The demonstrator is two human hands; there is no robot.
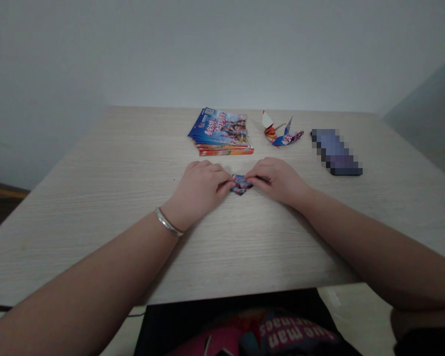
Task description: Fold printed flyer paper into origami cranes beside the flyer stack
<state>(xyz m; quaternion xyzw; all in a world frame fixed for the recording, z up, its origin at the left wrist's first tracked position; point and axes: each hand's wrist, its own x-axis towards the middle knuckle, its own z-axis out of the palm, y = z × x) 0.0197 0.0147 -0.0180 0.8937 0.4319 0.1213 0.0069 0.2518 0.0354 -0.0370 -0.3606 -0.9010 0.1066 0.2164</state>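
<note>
Between my hands, low over the table, is a small piece of folded printed paper [241,185], blue and red with a pointed lower corner. My left hand [206,184] pinches its left edge between thumb and fingers; a silver bracelet [167,222] circles that wrist. On the opposite side, the thumb and forefinger of my right hand [278,181] grip the paper's right edge. My fingertips hide both side edges of the paper.
Beyond my hands lies a fanned stack of printed leaflets [222,131]. Folded paper cranes [284,138] stand right of it. A dark phone [335,152], its screen blurred, lies farther right. The pale wooden table [222,257] meets a wall behind.
</note>
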